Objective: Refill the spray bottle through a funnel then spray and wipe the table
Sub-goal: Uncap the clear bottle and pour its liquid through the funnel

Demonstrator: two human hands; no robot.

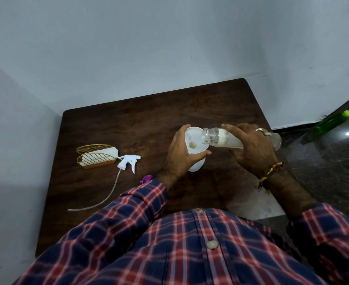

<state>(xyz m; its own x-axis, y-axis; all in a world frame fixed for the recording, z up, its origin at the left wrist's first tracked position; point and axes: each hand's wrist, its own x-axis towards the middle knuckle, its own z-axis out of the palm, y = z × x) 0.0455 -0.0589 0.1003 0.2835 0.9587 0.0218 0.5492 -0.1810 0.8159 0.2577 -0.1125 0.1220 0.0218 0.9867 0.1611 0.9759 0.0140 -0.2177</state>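
A white funnel (194,140) sits in the mouth of the white spray bottle (196,166), which stands on the dark wooden table (128,128). My left hand (179,155) wraps around the funnel's rim and the bottle's top. My right hand (251,147) holds a clear plastic bottle (216,137) tipped nearly flat, its open neck over the funnel. Some clear liquid lies in that bottle. The white trigger sprayer head (128,161) with its long dip tube (107,194) lies apart on the table to the left.
A gold wire holder (95,157) with white napkins stands at the table's left. A small purple cap (146,178) peeks out by my left sleeve. A green bottle (332,122) lies on the dark floor at the right. Walls border the table at back and left.
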